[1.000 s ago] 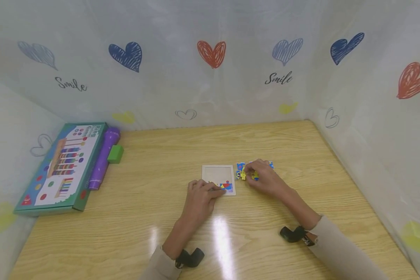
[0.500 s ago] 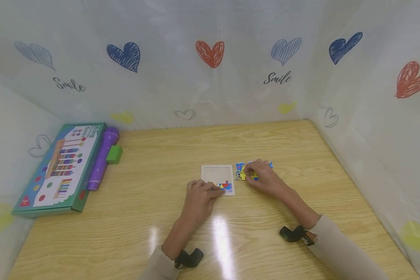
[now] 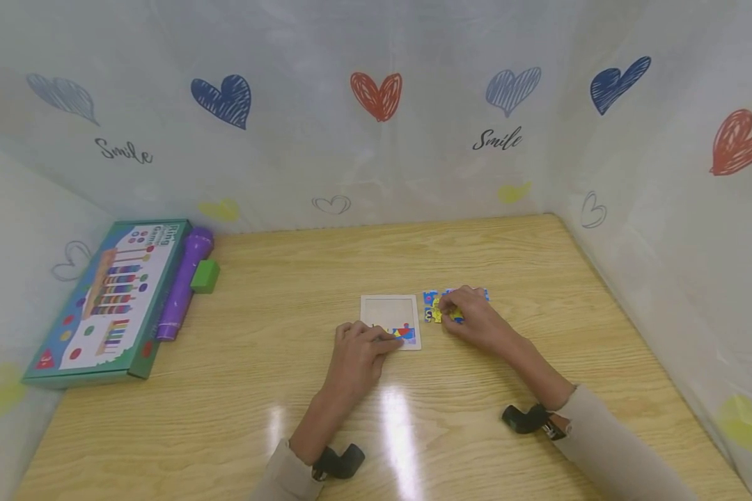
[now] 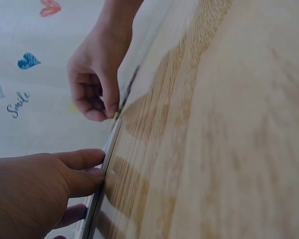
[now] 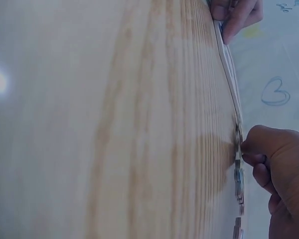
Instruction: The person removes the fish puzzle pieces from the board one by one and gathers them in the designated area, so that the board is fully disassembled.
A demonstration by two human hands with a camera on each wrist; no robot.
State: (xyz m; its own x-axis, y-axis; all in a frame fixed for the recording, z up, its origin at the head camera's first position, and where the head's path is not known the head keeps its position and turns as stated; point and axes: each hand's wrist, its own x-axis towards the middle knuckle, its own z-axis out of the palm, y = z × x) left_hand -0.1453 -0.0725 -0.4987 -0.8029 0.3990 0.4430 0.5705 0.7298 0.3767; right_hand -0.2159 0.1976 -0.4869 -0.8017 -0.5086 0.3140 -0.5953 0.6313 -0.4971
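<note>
A small white square puzzle frame [image 3: 388, 298] lies flat on the table, with a few colourful pieces in its lower part. My left hand [image 3: 358, 355] rests on its lower left, fingertips touching the pieces and partly covering them. Just right of the frame lie several loose blue and yellow jigsaw pieces [image 3: 429, 298]. Over them, my right hand [image 3: 476, 320] pinches a yellow jigsaw piece [image 3: 437, 312] between thumb and finger, low at the table. In the left wrist view the right hand [image 4: 100, 69] hides most of that piece. The right palm also covers some loose pieces.
At the table's left lies a green-edged game box [image 3: 113, 299], with a purple toy microphone [image 3: 185, 285] along its right side and a green block [image 3: 205, 276] touching the microphone. A heart-printed curtain [image 3: 376, 160] stands along the wooden table's [image 3: 288, 278] back and sides.
The yellow piece and the loose pieces beside it have shifted very slightly right relative to the frame. Both hands stay in nearly the same place.
</note>
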